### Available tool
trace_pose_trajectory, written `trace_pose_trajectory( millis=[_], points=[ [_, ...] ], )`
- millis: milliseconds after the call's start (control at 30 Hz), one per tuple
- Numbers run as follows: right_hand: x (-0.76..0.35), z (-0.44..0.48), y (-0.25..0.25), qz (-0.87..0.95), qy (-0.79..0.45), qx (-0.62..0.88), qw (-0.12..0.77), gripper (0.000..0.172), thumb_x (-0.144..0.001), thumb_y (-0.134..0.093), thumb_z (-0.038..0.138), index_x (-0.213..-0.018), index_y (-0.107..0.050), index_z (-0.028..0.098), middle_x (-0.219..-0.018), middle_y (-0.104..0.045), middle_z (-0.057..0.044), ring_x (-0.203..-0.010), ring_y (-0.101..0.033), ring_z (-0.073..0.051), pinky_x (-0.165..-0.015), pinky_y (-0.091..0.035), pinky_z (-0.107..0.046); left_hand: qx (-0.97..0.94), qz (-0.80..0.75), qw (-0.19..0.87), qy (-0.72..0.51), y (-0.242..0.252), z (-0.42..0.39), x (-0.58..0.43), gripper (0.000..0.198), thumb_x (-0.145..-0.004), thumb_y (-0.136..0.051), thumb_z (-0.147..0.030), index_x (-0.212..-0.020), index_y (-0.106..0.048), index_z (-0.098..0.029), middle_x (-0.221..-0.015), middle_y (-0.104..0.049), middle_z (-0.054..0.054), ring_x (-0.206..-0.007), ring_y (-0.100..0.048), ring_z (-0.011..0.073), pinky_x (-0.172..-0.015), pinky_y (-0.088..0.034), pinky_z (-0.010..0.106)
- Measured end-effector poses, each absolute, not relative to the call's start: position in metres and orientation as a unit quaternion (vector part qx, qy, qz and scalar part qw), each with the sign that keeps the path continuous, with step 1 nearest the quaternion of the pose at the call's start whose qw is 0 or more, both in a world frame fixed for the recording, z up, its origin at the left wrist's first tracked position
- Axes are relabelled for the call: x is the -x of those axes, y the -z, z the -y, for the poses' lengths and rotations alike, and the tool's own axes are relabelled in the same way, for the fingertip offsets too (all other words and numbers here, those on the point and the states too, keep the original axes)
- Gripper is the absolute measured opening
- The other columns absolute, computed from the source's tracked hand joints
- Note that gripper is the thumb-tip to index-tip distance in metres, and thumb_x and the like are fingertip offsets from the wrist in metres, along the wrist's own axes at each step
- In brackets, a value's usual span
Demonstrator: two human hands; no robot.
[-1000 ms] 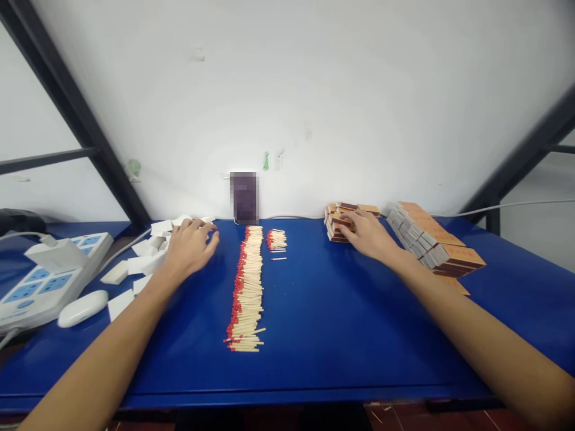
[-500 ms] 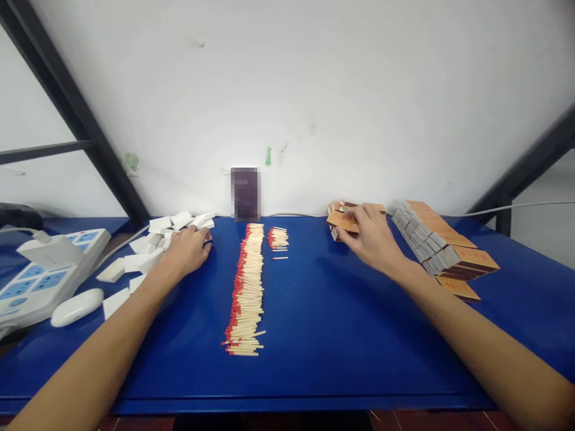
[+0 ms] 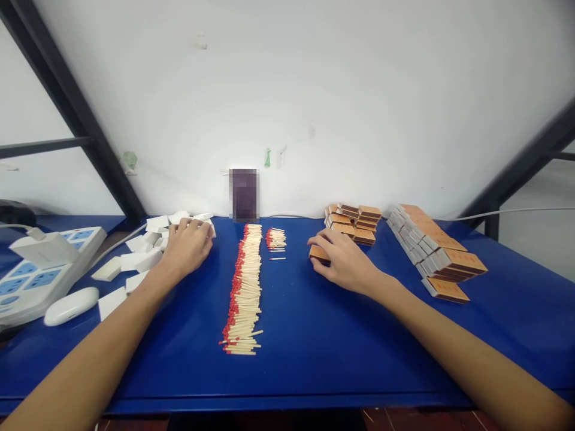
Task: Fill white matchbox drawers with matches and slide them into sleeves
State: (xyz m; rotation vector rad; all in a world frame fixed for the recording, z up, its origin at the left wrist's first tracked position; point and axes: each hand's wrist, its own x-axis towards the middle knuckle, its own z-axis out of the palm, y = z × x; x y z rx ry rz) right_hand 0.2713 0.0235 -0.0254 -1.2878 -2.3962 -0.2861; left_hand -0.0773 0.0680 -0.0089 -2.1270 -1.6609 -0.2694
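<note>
Toward the worktop's back edge (image 3: 300, 225), the right hand (image 3: 345, 261) holds a matchbox (image 3: 318, 254), likely light, crushable card best pinched by its sides, the left hand (image 3: 187, 246), by white boxes (image 3: 146, 261), hiding its grip.

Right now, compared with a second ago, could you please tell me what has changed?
The right hand has brought a matchbox away from the back pile, leftward and toward the person, and has it in its fingers. The left hand stays at the white pieces; the matches lie as they were.
</note>
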Motion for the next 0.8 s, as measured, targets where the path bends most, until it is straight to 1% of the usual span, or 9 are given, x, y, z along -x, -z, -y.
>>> trace_pose_trajectory(
  millis=[100, 167, 267, 333, 367, 433, 500, 700, 800],
  points=[
    [-0.248, -0.023, 0.023, 0.879, 0.083, 0.432, 0.184, 0.024, -0.090, -0.050, 0.024, -0.112, -0.058, 0.019, -0.109, -0.059, -0.009, -0.094, -0.056, -0.023, -0.083, -0.044, -0.036, 0.798, 0.551, 0.202, 0.135, -0.003, -0.054, 0.058, 0.020, -0.094, -0.039, -0.030, -0.100, -0.056, -0.020, -0.114, -0.062, 0.009, -0.112, -0.049, 0.0278, -0.091, -0.037, 0.043],
    [-0.233, -0.026, 0.025, 0.886, 0.068, 0.427, 0.164, 0.023, -0.091, -0.051, 0.026, -0.111, -0.060, 0.019, -0.109, -0.059, -0.010, -0.096, -0.055, -0.023, -0.084, -0.043, -0.036, 0.863, 0.437, 0.143, 0.211, -0.009, -0.038, 0.039, 0.017, -0.095, -0.041, -0.029, -0.098, -0.054, -0.020, -0.110, -0.063, 0.006, -0.107, -0.053, 0.0224, -0.093, -0.036, 0.039],
    [-0.217, -0.033, 0.032, 0.880, 0.055, 0.449, 0.145, 0.025, -0.092, -0.051, 0.026, -0.114, -0.060, 0.019, -0.109, -0.059, -0.010, -0.096, -0.054, -0.024, -0.082, -0.043, -0.036, 0.933, 0.288, 0.038, 0.211, -0.012, -0.009, 0.007, 0.015, -0.094, -0.044, -0.028, -0.101, -0.054, -0.020, -0.104, -0.064, 0.003, -0.097, -0.057, 0.0181, -0.093, -0.036, 0.035],
    [-0.211, -0.038, 0.036, 0.872, 0.045, 0.464, 0.151, 0.025, -0.093, -0.050, 0.026, -0.115, -0.059, 0.018, -0.108, -0.059, -0.010, -0.097, -0.054, -0.023, -0.083, -0.044, -0.035, 0.957, 0.225, 0.021, 0.180, -0.008, 0.008, -0.010, 0.018, -0.091, -0.051, -0.031, -0.104, -0.055, -0.020, -0.099, -0.065, 0.003, -0.092, -0.057, 0.0185, -0.092, -0.036, 0.035],
    [-0.210, -0.041, 0.037, 0.866, 0.039, 0.473, 0.159, 0.024, -0.093, -0.050, 0.026, -0.114, -0.059, 0.017, -0.107, -0.059, -0.010, -0.098, -0.054, -0.022, -0.084, -0.044, -0.034, 0.965, 0.205, 0.020, 0.164, -0.005, 0.014, -0.016, 0.016, -0.090, -0.052, -0.031, -0.100, -0.056, -0.020, -0.094, -0.066, 0.003, -0.088, -0.058, 0.0185, -0.090, -0.036, 0.035],
    [-0.207, -0.044, 0.040, 0.854, 0.026, 0.490, 0.173, 0.022, -0.093, -0.050, 0.026, -0.110, -0.060, 0.016, -0.104, -0.059, -0.010, -0.097, -0.055, -0.021, -0.085, -0.044, -0.032, 0.973, 0.186, 0.030, 0.131, 0.000, 0.022, -0.023, 0.016, -0.089, -0.055, -0.034, -0.095, -0.059, -0.020, -0.084, -0.066, 0.002, -0.082, -0.057, 0.0188, -0.086, -0.036, 0.035],
    [-0.206, -0.047, 0.040, 0.846, 0.011, 0.501, 0.180, 0.020, -0.094, -0.049, 0.026, -0.105, -0.062, 0.015, -0.103, -0.059, -0.010, -0.095, -0.056, -0.020, -0.085, -0.044, -0.031, 0.976, 0.184, 0.036, 0.113, 0.004, 0.025, -0.025, 0.018, -0.088, -0.057, -0.037, -0.096, -0.060, -0.021, -0.080, -0.066, 0.002, -0.080, -0.057, 0.0195, -0.085, -0.035, 0.036],
    [-0.207, -0.051, 0.044, 0.844, -0.025, 0.489, 0.217, 0.017, -0.095, -0.048, 0.024, -0.097, -0.063, 0.014, -0.098, -0.059, -0.008, -0.088, -0.056, -0.018, -0.082, -0.043, -0.029, 0.969, 0.218, 0.023, 0.110, 0.005, 0.022, -0.022, 0.028, -0.086, -0.060, -0.043, -0.105, -0.063, -0.022, -0.087, -0.067, 0.004, -0.087, -0.057, 0.0214, -0.084, -0.037, 0.037],
    [-0.209, -0.049, 0.044, 0.854, -0.020, 0.474, 0.215, 0.018, -0.096, -0.046, 0.021, -0.093, -0.063, 0.015, -0.094, -0.059, -0.007, -0.087, -0.055, -0.017, -0.079, -0.041, -0.029, 0.963, 0.238, 0.026, 0.125, 0.005, 0.021, -0.021, 0.035, -0.083, -0.061, -0.048, -0.107, -0.064, -0.022, -0.093, -0.066, 0.006, -0.093, -0.056, 0.0239, -0.088, -0.037, 0.040]
  ],
)
